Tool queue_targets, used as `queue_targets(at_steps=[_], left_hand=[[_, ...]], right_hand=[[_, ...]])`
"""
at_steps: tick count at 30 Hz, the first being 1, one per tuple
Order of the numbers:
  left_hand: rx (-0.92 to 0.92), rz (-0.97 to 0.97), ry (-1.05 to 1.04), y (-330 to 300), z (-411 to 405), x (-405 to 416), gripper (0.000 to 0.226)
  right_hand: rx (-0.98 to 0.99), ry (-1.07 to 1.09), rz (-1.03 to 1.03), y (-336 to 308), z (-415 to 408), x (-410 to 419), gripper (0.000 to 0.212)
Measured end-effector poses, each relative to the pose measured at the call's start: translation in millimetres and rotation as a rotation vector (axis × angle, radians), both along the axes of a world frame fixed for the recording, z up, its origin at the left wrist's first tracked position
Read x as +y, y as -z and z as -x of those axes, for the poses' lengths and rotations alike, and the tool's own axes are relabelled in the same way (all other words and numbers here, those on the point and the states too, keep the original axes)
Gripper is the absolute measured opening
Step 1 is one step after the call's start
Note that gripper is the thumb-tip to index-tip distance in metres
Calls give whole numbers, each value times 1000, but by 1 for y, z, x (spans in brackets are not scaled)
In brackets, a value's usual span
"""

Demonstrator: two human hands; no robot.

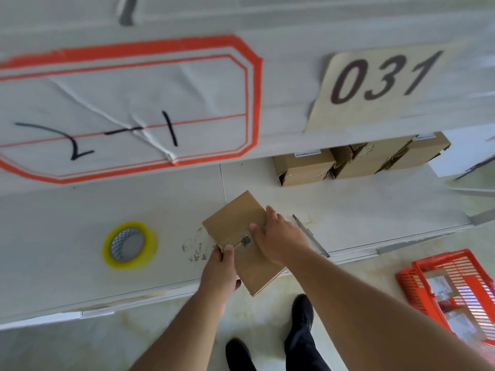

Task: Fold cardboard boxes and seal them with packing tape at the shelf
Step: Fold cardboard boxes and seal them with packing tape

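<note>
Head view: a cardboard box (pixel 242 236) lies flat at the front edge of the white shelf (pixel 80 250), one corner overhanging; the left hand (pixel 221 271) grips its near-left edge, thumb on the clear tape strip; the right hand (pixel 278 236) presses flat-fingered across the top; the tape roll (pixel 130 245) sits well left, bare shelf between; folded boxes (pixel 356 159) stand behind; a red basket (pixel 455 293) lies right.

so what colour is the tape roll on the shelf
Yellowish clear tape roll with a grey patterned core, seen in the head view.
</note>
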State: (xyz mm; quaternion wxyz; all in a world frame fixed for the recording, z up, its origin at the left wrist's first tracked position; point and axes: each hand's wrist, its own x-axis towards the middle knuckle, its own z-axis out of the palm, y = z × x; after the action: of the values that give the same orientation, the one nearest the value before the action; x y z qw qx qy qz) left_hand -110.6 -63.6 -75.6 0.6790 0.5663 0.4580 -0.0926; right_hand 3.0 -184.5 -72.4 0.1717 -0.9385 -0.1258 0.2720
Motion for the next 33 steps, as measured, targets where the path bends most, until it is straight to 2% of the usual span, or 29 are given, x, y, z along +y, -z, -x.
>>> queue_targets(at_steps=[4, 8, 11, 13, 15, 16, 18, 20, 21, 23, 24, 27, 30, 33], left_hand=[[-26, -43, 81, -5, 2, 7, 27], [-155, -466, 376, -16, -1, 14, 38], [-311, -953, 613, -21, -9, 18, 66], [-424, -1267, 840, -15, -12, 22, 72], [-533, -1410, 1079, -7, -14, 25, 75], [-555, -1459, 1165, -3, -13, 24, 80], [-559, -1526, 1247, 5, -10, 18, 91], [-589, -1548, 1246, 9, -9, 12, 94], [-624, -1556, 1239, 9, -8, 11, 95], [-704, -1577, 1240, 7, -6, 14, 93], [-740, -1574, 1259, 5, -5, 16, 91], [-809, -1537, 1244, 3, 1, 24, 75], [-811, -1500, 1122, 0, 10, 43, 47], [-789, -1495, 1111, 1, 24, 61, 39]], right_hand=[[33, 148, -129, -2, 22, -12, 47], [136, 448, -438, -4, 39, -14, 47], [556, 892, -816, -6, 44, -14, 69], [831, 1083, -983, -3, 49, -19, 84], [977, 1171, -1043, 0, 53, -25, 88], [997, 1207, -1056, -4, 54, -28, 83], [846, 1216, -993, -9, 55, -35, 59], [426, 1098, -743, -14, 53, -50, 30], [176, 1012, -609, -18, 50, -59, 28], [-161, 777, -453, -31, 43, -75, 44], [-206, 658, -400, -36, 36, -79, 52], [-55, 443, -308, -36, 20, -77, 53], [-35, 389, -263, -33, 24, -76, 55], [-41, 398, -294, -32, 29, -82, 54]])
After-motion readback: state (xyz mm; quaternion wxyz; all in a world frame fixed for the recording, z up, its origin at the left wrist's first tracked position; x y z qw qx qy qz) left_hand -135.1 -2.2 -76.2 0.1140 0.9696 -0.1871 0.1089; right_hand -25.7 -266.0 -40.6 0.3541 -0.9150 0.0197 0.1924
